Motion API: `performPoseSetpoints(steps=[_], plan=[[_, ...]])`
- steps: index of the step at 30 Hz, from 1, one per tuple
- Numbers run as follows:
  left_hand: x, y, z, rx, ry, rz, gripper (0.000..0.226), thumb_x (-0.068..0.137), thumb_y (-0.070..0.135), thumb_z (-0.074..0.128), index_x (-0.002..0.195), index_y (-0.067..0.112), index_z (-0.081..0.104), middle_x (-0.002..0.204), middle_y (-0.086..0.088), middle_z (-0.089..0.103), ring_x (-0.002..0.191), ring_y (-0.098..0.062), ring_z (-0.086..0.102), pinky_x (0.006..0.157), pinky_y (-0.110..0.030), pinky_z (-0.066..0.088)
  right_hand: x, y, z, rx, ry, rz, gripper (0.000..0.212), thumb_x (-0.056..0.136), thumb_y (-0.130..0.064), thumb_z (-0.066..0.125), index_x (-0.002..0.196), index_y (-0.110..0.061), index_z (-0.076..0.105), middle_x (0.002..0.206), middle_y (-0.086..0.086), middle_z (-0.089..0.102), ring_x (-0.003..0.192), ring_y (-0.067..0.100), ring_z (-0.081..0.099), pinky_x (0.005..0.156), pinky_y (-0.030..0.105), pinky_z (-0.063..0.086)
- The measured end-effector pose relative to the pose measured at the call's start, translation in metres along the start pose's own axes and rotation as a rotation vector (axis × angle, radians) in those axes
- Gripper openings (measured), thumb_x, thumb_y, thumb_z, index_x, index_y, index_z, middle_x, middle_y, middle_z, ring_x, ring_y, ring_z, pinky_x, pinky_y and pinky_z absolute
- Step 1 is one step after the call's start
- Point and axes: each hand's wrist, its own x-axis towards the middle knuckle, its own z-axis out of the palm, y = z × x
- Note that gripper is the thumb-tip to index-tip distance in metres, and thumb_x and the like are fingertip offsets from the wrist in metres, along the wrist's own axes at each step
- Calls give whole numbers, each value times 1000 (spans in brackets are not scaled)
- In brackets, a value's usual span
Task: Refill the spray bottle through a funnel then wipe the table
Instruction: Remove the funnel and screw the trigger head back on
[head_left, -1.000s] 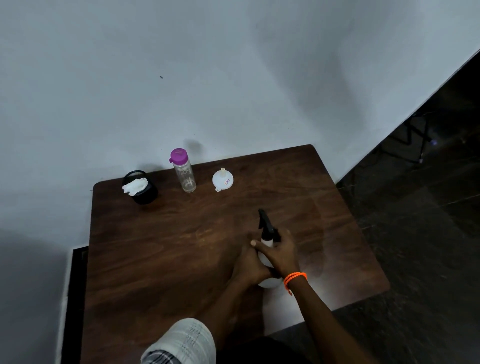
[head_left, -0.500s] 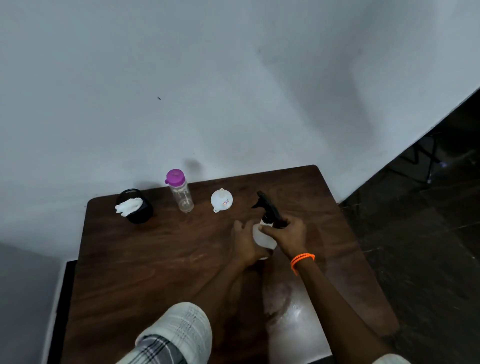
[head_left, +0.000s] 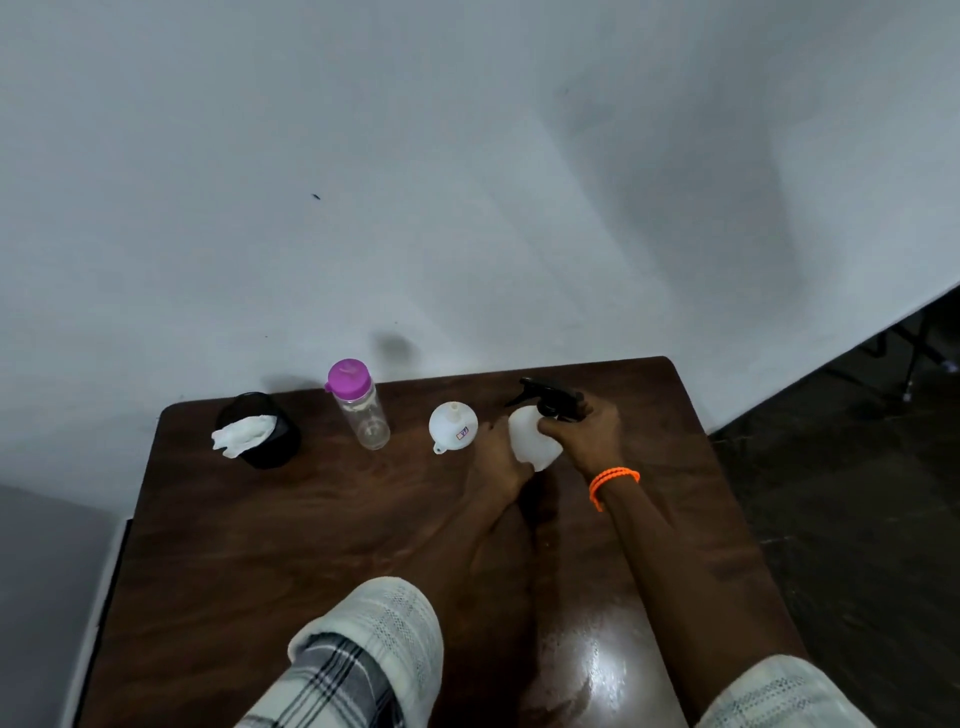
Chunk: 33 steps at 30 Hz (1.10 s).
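A white spray bottle (head_left: 530, 440) with a black trigger head stands near the far right of the dark wooden table (head_left: 311, 530). My right hand (head_left: 584, 436) grips the bottle at its neck, just under the black head. My left hand (head_left: 496, 460) is wrapped around the left side of its white body. A white funnel (head_left: 453, 426) lies upside down just left of the bottle. Further left stands a clear water bottle (head_left: 359, 405) with a purple cap. A white cloth (head_left: 241, 435) sits in a black cup (head_left: 275, 447) at the far left corner.
The table's far edge meets a white wall (head_left: 467, 182). A dark floor (head_left: 857, 493) drops away on the right, beyond the table's edge. A wet, shiny patch (head_left: 597, 670) lies on the near right part of the tabletop.
Both hands have carried the spray bottle away from the near edge to the far right of the table, beside the funnel. The camera has tilted with them.
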Motion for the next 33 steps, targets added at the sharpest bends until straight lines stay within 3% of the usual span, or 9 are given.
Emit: performPoseSetpoints(steps=[2,6,14,20,22,25,27,29,33], plan=[[4,7,-6,-19,-55,-61,55,76,7,76,128,3,58,126,-21,59,115,-35,57,96,-42,49,11,2,2,25,12,11,33,66,9,83,92,-9,77,79,-2,73,65,-8,65,60,9,50],[20,5,0,-14,-51,-104,52,76,4,75,126,2,60,124,-21,61,114,-36,58,94,-42,50,30,4,7,55,8,14,35,66,10,82,94,-10,79,84,-2,76,77,7,71,68,17,55],[39,-8,16,4,18,-83,51,72,5,74,122,6,64,117,-14,65,109,-29,60,89,-36,51,52,8,9,56,-13,69,40,63,10,82,92,-17,78,87,0,78,87,17,75,75,29,60],[40,-13,22,-16,-16,-103,48,72,4,72,120,7,64,115,-12,65,107,-27,59,88,-29,47,50,13,9,27,-14,51,45,61,16,78,98,-11,76,89,4,77,84,17,72,74,29,59],[34,-19,22,-40,-32,-115,52,71,7,74,122,7,63,117,-11,65,109,-26,60,91,-26,46,48,16,12,13,-7,62,46,61,20,76,96,-9,73,87,5,74,81,18,68,68,21,54],[15,-25,10,-84,-15,-132,62,73,9,76,132,3,59,127,-13,65,121,-30,58,99,-28,43,36,28,23,80,74,114,55,60,25,75,105,-6,67,104,12,70,98,23,66,80,20,52],[0,-32,-1,-103,13,-150,54,76,12,78,126,-1,64,124,-18,67,120,-33,59,100,-33,44,19,32,33,144,180,174,59,64,24,73,117,0,65,116,15,68,108,26,64,87,30,51],[-13,-44,-17,-116,68,-185,40,78,16,78,113,-2,72,115,-20,71,113,-35,64,100,-36,46,-6,24,46,161,291,249,54,71,18,73,121,2,63,116,18,67,105,30,65,85,30,48],[-33,-79,-68,-170,198,-315,21,82,13,78,102,7,78,104,-6,76,100,-20,70,92,-25,48,-54,17,84,86,317,329,33,80,3,73,112,-4,65,104,9,68,100,27,64,86,26,45]])
